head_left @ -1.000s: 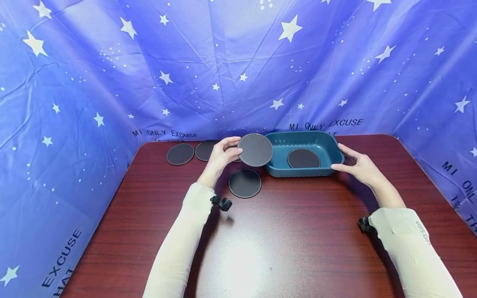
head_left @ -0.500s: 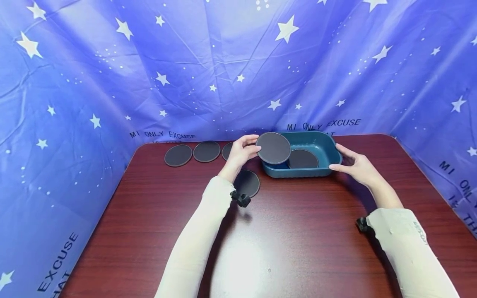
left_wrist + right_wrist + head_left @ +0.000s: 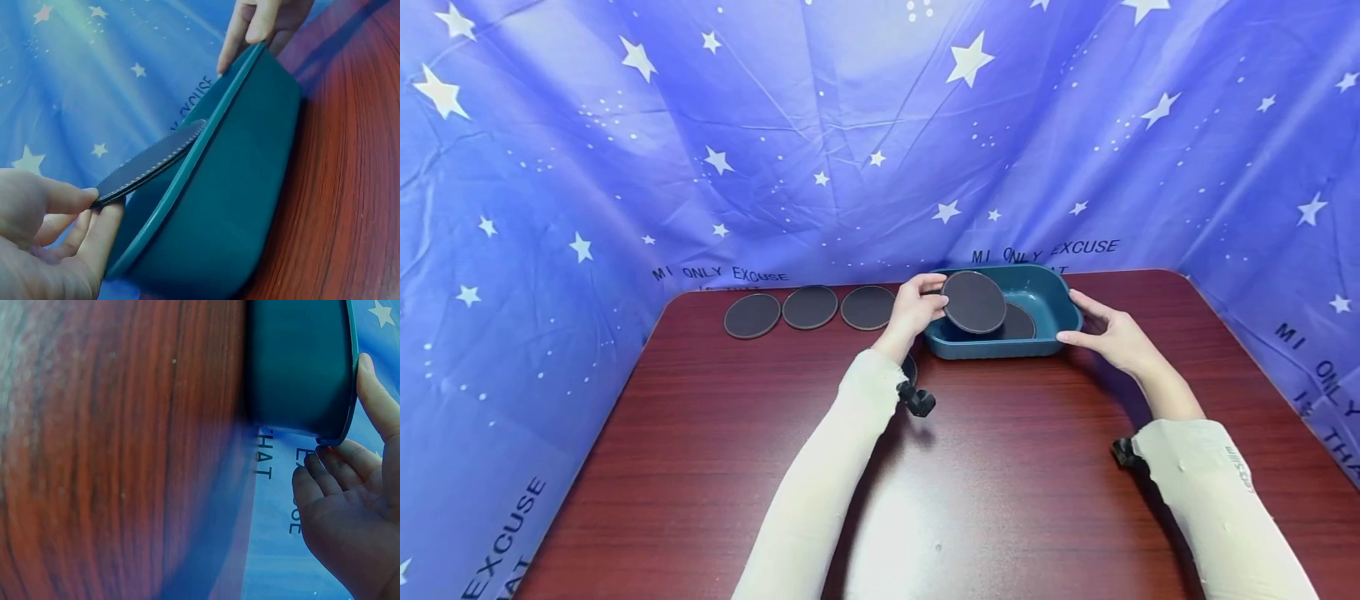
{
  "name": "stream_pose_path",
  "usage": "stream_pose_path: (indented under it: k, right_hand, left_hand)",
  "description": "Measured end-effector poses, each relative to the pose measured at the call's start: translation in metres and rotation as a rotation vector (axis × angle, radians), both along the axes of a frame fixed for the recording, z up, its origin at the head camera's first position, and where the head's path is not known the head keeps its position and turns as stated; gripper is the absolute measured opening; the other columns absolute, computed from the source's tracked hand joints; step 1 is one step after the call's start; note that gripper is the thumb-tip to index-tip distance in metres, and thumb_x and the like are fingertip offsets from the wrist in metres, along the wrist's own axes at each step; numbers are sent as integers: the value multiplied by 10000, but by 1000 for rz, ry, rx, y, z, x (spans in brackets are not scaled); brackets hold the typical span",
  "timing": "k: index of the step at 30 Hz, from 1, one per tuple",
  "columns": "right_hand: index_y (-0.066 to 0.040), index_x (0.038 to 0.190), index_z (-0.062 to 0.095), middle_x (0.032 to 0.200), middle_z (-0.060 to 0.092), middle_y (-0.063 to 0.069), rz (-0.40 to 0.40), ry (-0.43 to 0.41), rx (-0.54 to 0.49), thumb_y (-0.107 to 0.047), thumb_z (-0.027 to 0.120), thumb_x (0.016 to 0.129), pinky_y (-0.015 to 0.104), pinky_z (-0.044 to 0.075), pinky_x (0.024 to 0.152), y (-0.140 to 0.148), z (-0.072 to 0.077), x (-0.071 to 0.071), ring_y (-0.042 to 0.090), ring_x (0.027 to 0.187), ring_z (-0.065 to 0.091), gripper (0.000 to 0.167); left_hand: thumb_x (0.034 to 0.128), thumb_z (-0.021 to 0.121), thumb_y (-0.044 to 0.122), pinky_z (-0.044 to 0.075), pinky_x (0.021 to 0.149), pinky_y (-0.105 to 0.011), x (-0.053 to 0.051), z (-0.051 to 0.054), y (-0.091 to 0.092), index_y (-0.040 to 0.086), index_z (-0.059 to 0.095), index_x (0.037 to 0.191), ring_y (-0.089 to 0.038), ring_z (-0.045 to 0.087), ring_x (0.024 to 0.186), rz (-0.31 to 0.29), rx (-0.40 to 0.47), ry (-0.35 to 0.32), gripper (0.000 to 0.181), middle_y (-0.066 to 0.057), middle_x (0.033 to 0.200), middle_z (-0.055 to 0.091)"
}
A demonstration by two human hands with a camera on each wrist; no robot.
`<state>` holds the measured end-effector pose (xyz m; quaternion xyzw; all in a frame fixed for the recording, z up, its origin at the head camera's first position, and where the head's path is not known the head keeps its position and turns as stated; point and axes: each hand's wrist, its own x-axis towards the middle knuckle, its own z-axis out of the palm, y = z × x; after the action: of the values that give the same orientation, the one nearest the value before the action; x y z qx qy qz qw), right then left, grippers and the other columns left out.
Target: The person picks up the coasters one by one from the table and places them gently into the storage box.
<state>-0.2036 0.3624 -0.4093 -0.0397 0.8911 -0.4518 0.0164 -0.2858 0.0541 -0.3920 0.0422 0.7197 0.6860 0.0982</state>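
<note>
Left hand [image 3: 917, 304] pinches a stitched black coaster [image 3: 974, 302] by its left edge, tilted over the left half of a teal tray [image 3: 992, 349] lying lengthwise near the table [image 3: 1022, 467]'s far edge, while the right hand [image 3: 1108, 335], thumb and fingers spread, grips the tray's right end.

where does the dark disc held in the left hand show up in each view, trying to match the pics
Head: dark disc just right of centre, over the left part of the teal container.
Left wrist: left of centre, tilted, pinched by the left hand.
Right wrist: not in it.
Shared landmark: the teal container, in all three.
</note>
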Motion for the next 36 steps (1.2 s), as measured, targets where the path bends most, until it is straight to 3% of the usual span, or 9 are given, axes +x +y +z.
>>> stream_pose_path:
  k: [4, 11, 17, 24, 29, 36]
  right_hand:
    - [-90, 1577, 253, 1619, 258, 212, 4, 3, -1, -247, 728, 921, -65, 350, 875, -2, 0, -1, 404, 1447, 329, 825]
    - [-98, 1578, 254, 1622, 253, 206, 2, -2, 3, -259, 726, 922, -76, 335, 878, -4, 0, 0, 424, 1453, 307, 824]
    - [-119, 1583, 246, 1630, 241, 196, 14, -3, 4, -273, 720, 926, -84, 327, 874, -4, 1, 1, 435, 1458, 288, 824]
    - [-101, 1581, 244, 1627, 237, 207, 13, 8, -10, -248, 717, 929, -75, 337, 896, -3, 0, -1, 402, 1462, 299, 818]
    - [-96, 1580, 246, 1626, 240, 209, 11, 13, -13, -245, 718, 928, -77, 332, 904, -1, -1, -1, 391, 1469, 291, 818]
    - [-85, 1578, 249, 1625, 242, 211, 10, 12, -13, -237, 716, 930, -75, 334, 901, 0, -2, 0, 399, 1462, 304, 813]
  left_hand:
    - [914, 605, -87, 623, 854, -363, 3, 3, 13, 10, 624, 1289, -308, 699, 1054, -19, -64, 7, 388, -189, 1280, 647]
    - [924, 600, -92, 626, 842, -360, 6, 3, 31, 16, 626, 1283, -333, 704, 1029, -69, -179, 3, 375, -181, 1283, 643]
    - [930, 610, -80, 620, 865, -389, 6, -1, 40, 35, 656, 1249, -327, 711, 1008, -47, -197, -68, 343, -153, 1259, 664]
    - [937, 601, -75, 612, 885, -407, 4, -1, 44, 31, 665, 1232, -332, 695, 1030, -43, -210, -94, 320, -157, 1251, 657]
    - [942, 588, -80, 600, 917, -403, 3, -3, 45, 24, 659, 1241, -329, 687, 1061, -64, -226, -79, 325, -163, 1265, 657]
    - [964, 593, -15, 547, 995, -406, 2, -6, 44, 64, 627, 1307, -301, 637, 1168, -125, -347, -11, 354, -124, 1356, 628]
